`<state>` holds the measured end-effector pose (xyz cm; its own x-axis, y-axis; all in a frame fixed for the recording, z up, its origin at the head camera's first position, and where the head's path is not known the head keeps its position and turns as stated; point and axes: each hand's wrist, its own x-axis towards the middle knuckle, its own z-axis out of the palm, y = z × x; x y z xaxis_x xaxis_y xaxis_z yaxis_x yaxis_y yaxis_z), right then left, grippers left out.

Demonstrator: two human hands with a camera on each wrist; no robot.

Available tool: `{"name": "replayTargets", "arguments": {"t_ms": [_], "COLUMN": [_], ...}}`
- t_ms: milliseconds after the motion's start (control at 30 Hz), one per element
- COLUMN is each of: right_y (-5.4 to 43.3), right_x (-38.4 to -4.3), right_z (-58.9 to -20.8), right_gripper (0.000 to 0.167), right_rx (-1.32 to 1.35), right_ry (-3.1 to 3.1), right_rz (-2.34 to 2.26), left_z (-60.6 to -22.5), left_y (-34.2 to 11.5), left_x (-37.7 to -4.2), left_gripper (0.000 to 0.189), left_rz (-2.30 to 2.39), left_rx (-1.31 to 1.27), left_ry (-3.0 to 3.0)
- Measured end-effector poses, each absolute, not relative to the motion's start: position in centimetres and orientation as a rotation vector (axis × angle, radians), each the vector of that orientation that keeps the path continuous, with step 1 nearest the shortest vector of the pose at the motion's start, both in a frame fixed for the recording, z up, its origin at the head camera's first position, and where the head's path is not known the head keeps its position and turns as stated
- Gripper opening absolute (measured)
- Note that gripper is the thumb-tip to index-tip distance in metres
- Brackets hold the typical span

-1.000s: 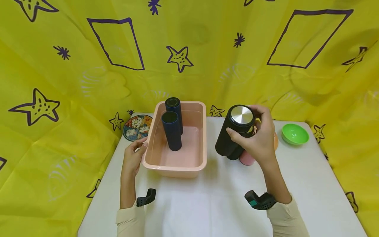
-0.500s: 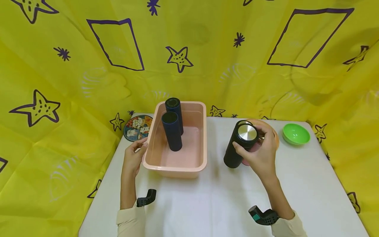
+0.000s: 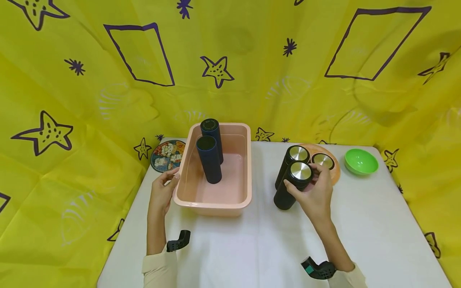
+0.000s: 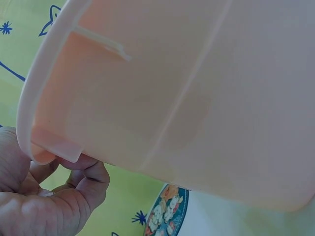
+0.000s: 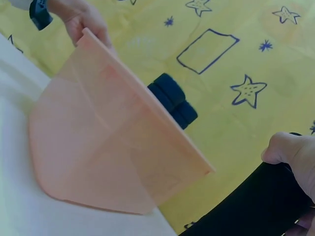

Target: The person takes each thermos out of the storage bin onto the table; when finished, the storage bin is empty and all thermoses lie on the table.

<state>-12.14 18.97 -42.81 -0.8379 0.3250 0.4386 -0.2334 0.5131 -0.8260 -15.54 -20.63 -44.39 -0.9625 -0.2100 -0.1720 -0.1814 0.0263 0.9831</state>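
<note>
My left hand (image 3: 163,192) grips the left rim of a pink plastic basin (image 3: 246,180); the left wrist view shows fingers curled under the rim (image 4: 42,98). Inside the basin stand two dark blue bottles (image 3: 210,162), one behind the other. My right hand (image 3: 317,192) holds a black thermos bottle (image 3: 286,196) near its silver-topped lid, thumb on the near side and fingers behind. Right behind it stands another black bottle (image 3: 298,153) with a silver top. A third silver-topped bottle (image 3: 323,161) is to the right, its body mostly hidden by my hand.
An orange round plate (image 3: 335,176) lies behind the bottles, with a green bowl (image 3: 361,162) to its right. A patterned round mat (image 3: 166,156) lies left of the basin. A yellow curtain (image 3: 252,96) hangs behind and beside the white table (image 3: 234,252).
My right hand has brought the black bottle down and toward me, uncovering the two other silver-topped bottles behind it. My left hand and the basin have stayed in place.
</note>
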Motion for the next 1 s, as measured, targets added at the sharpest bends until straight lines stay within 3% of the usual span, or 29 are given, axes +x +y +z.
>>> {"name": "replayTargets", "arguments": {"t_ms": [1000], "right_y": [18.7], "right_x": [-12.3], "right_z": [-44.6], "right_gripper": [0.081], "right_rx": [-0.109], "right_ry": [-2.228], "right_rz": [1.264], "left_z": [-44.4], "left_y": [-20.6], "left_x": [-15.5], "left_gripper": [0.036], "left_rz": [-2.098], "left_rx": [0.470], "left_ry": [-2.266]}}
